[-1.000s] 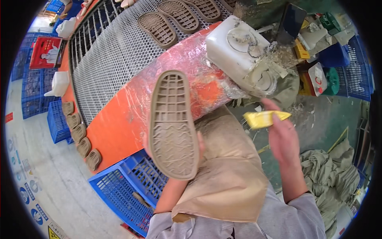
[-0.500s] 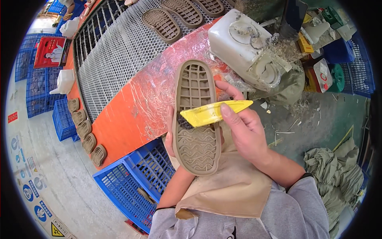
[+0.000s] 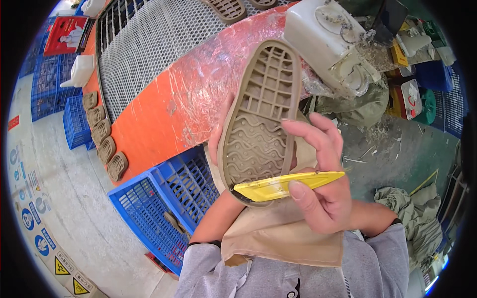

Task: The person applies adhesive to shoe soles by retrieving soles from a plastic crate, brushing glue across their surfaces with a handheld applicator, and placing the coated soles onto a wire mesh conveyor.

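Sole [image 3: 255, 136] of brown, rubbery-looking material, long and rounded, right at centre stage, held up in front of the beige apron [image 3: 293, 243]! Grid of square recesses on the upper part, wavy ridges on the lower, and it leans a touch to the right. Left hand [image 3: 217, 136] has it from behind, mostly hidden, fingers curled round the side: a proper hold. Over to the right hand [image 3: 323, 198], part-closed, thumb pinning a slim, pointed yellow plastic brush [image 3: 290, 185], its dark bristles [image 3: 232, 189] down at the sole's lower end. Two fingers stretch toward the sole's right edge; whether the nearest touches, I cannot tell. Beyond lies the orange tabletop [image 3: 149, 131], partly filmed in crinkled clear plastic, with a grey honeycomb mesh [image 3: 159, 59] and two brown gridded soles [image 3: 227, 10] up at the top. Five more brown soles [image 3: 101, 130] line the tabletop's left edge, a grimy white plastic container [image 3: 313, 35] sits to the right, and blue plastic crates [image 3: 171, 204] stand lower left.
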`<state>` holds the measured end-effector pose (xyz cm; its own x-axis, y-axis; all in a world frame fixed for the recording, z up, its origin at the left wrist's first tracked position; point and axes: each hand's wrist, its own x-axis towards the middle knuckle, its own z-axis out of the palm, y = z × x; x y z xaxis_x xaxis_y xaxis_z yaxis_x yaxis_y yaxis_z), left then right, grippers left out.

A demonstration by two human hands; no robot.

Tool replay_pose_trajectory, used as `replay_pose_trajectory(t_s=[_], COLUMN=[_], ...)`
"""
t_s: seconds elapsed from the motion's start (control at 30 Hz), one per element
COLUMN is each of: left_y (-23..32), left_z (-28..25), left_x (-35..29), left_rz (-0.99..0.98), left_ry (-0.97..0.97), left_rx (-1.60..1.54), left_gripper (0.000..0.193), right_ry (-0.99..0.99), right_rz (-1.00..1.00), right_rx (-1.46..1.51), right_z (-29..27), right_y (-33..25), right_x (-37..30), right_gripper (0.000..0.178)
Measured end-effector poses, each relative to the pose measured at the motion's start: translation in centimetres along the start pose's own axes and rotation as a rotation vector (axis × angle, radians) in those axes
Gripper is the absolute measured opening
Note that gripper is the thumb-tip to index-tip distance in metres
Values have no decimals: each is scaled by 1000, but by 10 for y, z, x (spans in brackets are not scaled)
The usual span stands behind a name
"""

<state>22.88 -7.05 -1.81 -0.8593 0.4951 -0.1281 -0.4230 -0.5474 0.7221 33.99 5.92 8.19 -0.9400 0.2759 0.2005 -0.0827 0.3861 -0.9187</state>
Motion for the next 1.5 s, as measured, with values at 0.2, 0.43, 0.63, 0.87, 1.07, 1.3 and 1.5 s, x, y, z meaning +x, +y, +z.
replay_pose_trajectory(t_s=[0.2,0.43,0.63,0.87,1.07,1.3,1.5], left_y=[21,25,34,40,44,39,47], left_z=[19,20,20,26,30,42,39], left_x=[-14,-27,-24,-16,-8,0,6], left_rz=[-255,-376,-490,-566,-579,-535,-494], left_ry=[-139,-407,-603,-682,-665,-596,-588], left_rx=[-212,-268,-232,-128,29,174,261], left_gripper=[71,75,79,84,88,85,63], right_ry=[-330,-462,-577,-669,-710,-693,-612], right_rz=[-182,-347,-417,-430,-343,-247,-125], right_rx=[-24,123,143,146,135,83,58], right_z=[-31,-36,-44,-68,-93,-125,-153], right_y=[-5,3,10,29,46,64,81], right_x=[28,66,81,80,68,49,23], right_gripper=[20,23,26,28,30,28,26])
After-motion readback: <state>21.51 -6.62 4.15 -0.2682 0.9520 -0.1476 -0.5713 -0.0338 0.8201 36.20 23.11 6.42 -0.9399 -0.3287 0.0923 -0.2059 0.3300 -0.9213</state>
